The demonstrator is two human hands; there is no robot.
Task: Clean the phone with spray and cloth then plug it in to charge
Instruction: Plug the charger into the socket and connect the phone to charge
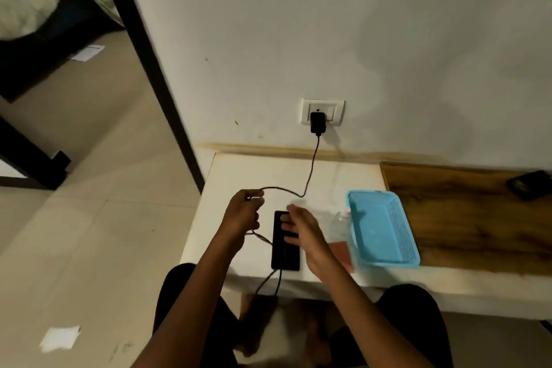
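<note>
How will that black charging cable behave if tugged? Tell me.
The cable looks floppy: it sags in loose curves from the charger to the left hand. A tug would likely drag the phone, which lies near the table's edge.

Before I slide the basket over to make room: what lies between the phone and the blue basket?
In the head view, the right hand hovers there, and beneath it something clear and blurred plus a reddish flat piece lie between phone and blue basket.

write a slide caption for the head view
Left hand holds the charger cable while right hand rests on the black phone.
</note>
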